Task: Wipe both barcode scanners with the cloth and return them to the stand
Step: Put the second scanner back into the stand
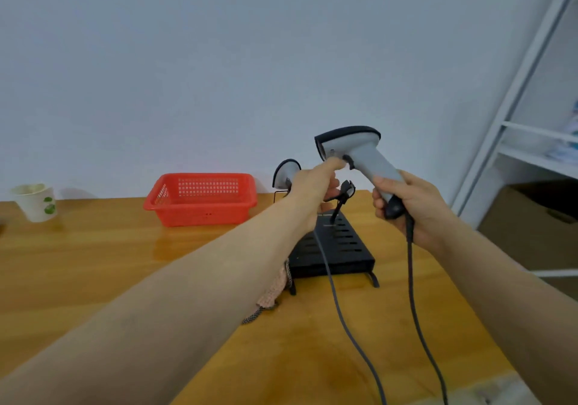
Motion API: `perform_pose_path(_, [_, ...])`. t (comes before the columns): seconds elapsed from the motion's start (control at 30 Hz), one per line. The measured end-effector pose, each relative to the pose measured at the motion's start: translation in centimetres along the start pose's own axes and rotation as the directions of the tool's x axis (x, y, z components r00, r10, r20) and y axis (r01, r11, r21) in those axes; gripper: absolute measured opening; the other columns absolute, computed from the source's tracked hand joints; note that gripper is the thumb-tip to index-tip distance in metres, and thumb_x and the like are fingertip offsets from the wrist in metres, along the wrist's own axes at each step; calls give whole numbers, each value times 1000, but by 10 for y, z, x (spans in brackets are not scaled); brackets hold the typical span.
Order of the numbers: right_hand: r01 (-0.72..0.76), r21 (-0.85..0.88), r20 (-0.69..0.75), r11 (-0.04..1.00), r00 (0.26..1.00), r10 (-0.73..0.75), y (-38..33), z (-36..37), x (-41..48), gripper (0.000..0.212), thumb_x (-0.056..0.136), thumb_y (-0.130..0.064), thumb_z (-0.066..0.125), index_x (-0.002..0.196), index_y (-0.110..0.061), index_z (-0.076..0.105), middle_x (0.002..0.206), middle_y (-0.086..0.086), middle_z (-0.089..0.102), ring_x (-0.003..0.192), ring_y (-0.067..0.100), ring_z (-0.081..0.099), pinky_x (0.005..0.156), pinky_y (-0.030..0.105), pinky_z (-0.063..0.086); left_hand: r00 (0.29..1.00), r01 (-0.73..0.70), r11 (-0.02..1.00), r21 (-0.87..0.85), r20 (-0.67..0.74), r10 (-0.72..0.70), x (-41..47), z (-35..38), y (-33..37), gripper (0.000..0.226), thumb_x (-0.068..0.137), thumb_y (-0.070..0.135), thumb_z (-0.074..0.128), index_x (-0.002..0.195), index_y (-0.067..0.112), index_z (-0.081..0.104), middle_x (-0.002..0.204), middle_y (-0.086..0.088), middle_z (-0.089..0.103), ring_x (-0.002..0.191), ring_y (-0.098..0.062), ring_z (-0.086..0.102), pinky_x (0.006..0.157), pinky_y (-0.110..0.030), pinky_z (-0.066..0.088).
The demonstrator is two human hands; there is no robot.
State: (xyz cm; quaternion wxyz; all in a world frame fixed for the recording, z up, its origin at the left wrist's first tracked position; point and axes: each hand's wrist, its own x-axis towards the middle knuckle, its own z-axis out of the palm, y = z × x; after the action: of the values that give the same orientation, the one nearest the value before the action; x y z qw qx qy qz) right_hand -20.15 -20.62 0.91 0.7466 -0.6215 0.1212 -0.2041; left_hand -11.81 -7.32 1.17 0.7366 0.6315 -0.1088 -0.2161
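My right hand (409, 204) grips the handle of a grey barcode scanner (359, 151) with a black-rimmed head, held upright above the black stand (341, 248). My left hand (314, 192) reaches in from the left; its thumb and forefinger pinch the scanner just under the head, by the trigger, and the other fingers are curled. The second scanner (286, 173) sits on the stand's left side, partly hidden by my left hand. The stand's right clip (346, 188) holds nothing. The pink cloth (275, 289) lies on the table beside the stand, under my left forearm. Two grey cables (341, 317) trail toward me.
A red plastic basket (200, 199) stands at the back of the wooden table (93, 248), with a paper cup (36, 201) at the far left. White shelving (531, 141) and a cardboard box (538, 226) stand off the table's right edge.
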Motion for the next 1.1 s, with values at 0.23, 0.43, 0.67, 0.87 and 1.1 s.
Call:
perform_pose_path(0.23, [-43,-34,-300,999,953,30,-4,-7,38,22,92,-34,55,89,-13,54,80,13,52,57,20,51,49,29,51,987,128,989,-68,-89,-134,30,-6,-12,26,90,37,49,91,11,54,85,-6,50,78,-20,47,64,-28,40])
perform_pose_path(0.43, [-19,-312,-363,950,927,-100,21,0,85,33,97,-31,36,118,-9,48,93,14,48,61,22,50,61,36,44,976,173,980,-101,-113,-184,71,-1,-23,31,95,37,41,83,11,52,81,-7,49,74,-20,45,59,-26,41])
perform_pose_path(0.67, [-4,-489,-339,872,922,-186,49,-7,121,40,98,-37,32,129,-16,45,103,1,49,94,19,48,72,31,37,969,136,990,-45,-202,-143,134,30,-34,32,96,20,31,66,12,32,65,-1,27,56,-14,24,54,-26,22])
perform_pose_path(0.87, [-12,-476,-344,879,923,-173,65,-11,142,39,99,-35,30,128,-14,45,79,-9,46,71,6,45,65,29,39,976,78,818,569,-213,54,167,49,-37,42,96,15,50,132,-1,35,120,-6,47,112,-18,50,77,-17,41])
perform_pose_path(1.1, [47,-496,-300,867,928,-221,78,-15,160,32,100,-33,31,113,-14,53,85,-5,50,76,7,47,78,37,44,934,215,974,-66,-279,-224,225,54,-76,41,98,27,32,120,1,55,115,-16,62,87,-24,54,85,-39,50])
